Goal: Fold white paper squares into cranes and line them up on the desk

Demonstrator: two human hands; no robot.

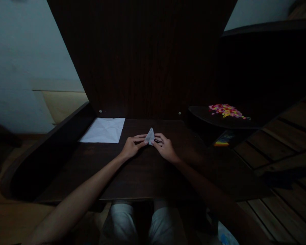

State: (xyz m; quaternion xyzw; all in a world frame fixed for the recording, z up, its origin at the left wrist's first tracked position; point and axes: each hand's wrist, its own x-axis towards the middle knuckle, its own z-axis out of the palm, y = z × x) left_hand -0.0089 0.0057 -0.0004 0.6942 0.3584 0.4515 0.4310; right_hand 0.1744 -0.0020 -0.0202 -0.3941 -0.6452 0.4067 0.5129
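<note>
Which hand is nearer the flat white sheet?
Left. The left hand is just right of the flat white sheet; the right hand is farther right, past the folded paper.

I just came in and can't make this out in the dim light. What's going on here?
A person has a small folded paper pinched between the left hand and the right hand, its pointed end facing away from them, above or on the dark desk. A creased white sheet lies spread out on the desk to the left, touched by neither hand. Colourful bits are scattered on a shelf to the right.
</note>
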